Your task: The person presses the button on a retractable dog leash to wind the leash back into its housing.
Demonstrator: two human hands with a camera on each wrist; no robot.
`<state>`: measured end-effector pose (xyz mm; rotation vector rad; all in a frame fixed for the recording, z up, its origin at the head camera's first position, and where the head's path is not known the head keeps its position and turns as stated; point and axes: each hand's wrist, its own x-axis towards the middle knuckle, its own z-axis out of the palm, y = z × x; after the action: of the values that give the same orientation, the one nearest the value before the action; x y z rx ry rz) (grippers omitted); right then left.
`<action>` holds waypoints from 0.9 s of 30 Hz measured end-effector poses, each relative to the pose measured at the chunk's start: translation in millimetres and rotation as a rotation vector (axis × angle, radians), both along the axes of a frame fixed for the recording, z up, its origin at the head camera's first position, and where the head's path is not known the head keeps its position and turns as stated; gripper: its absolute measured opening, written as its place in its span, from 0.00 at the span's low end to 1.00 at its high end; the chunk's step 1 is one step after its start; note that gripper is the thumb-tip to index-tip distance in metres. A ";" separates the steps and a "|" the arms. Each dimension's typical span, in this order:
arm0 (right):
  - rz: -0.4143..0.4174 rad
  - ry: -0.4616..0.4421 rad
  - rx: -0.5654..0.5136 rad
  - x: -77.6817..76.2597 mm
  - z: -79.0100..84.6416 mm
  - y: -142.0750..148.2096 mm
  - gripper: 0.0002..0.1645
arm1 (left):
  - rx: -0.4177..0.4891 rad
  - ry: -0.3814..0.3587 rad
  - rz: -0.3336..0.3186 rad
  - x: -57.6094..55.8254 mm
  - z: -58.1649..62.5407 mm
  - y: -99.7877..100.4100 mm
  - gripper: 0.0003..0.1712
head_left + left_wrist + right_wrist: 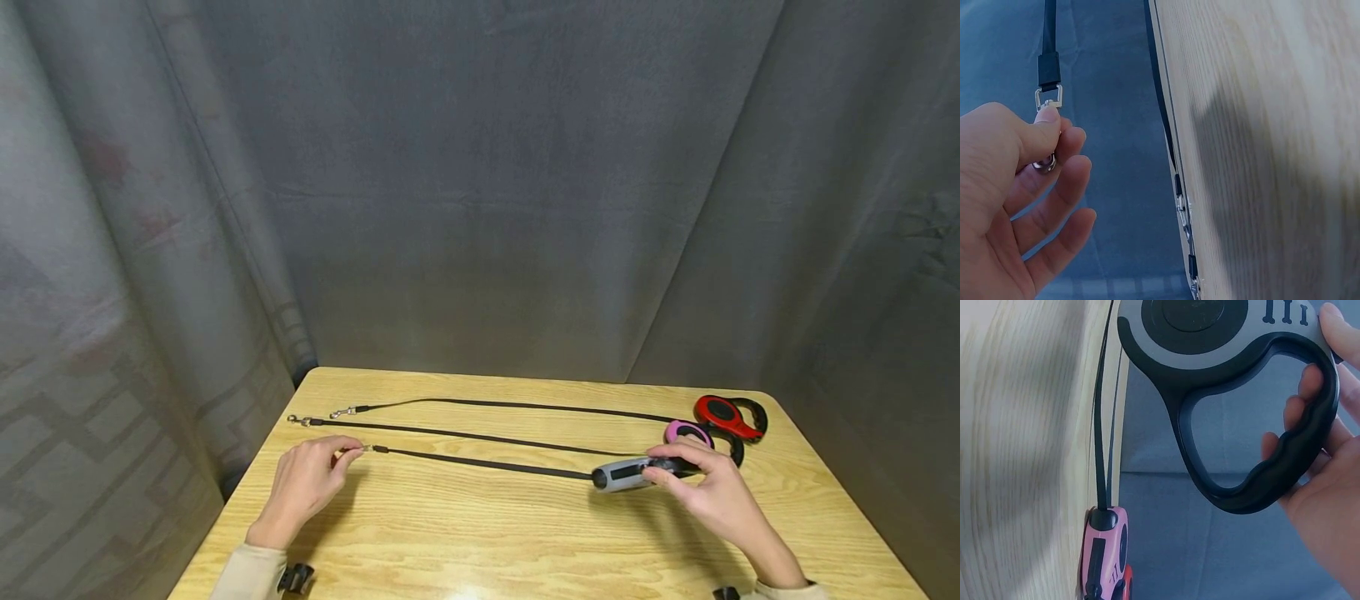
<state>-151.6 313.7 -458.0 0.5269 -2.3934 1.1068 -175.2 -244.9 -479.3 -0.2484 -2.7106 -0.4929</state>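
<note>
My left hand (307, 482) pinches the metal snap hook (1045, 164) of a black leash strap (487, 464) between thumb and index finger; the other fingers are loosely bent. My right hand (716, 493) holds a grey and black retractable dog leash (621, 475), its fingers curled round the looped handle (1300, 447) in the right wrist view. Between the two hands the strap runs out nearly straight, above the table. Just behind the right hand lies a pink retractable leash (677, 430), partly hidden by it.
A red retractable leash (708, 409) lies at the table's back right. Black straps from the pink and red leashes stretch leftward to metal snap hooks (300, 420) near the left edge. Grey curtains (480, 208) hang behind and beside the wooden table (465, 533).
</note>
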 end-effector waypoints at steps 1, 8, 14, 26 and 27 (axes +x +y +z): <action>0.003 0.002 -0.001 0.2 -0.1 -0.4 0.20 | 0.000 0.002 -0.001 0.0 0.2 0.0 0.04; -0.003 0.009 0.014 3.3 2.7 -5.6 0.21 | -0.002 0.016 -0.006 0.3 0.8 -0.6 0.03; 0.005 0.039 0.022 2.7 1.5 -8.0 0.22 | -0.001 0.019 -0.013 0.7 0.8 1.4 0.03; 0.006 0.054 0.051 3.4 0.6 -12.2 0.23 | 0.004 0.013 -0.019 1.5 1.0 4.9 0.03; 0.004 0.052 0.049 3.5 0.2 -12.4 0.23 | 0.004 0.018 -0.019 1.5 0.8 5.2 0.03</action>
<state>-148.1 301.2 -457.7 0.5704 -2.3802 1.0261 -173.7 -239.7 -478.6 -0.2764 -2.6917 -0.4986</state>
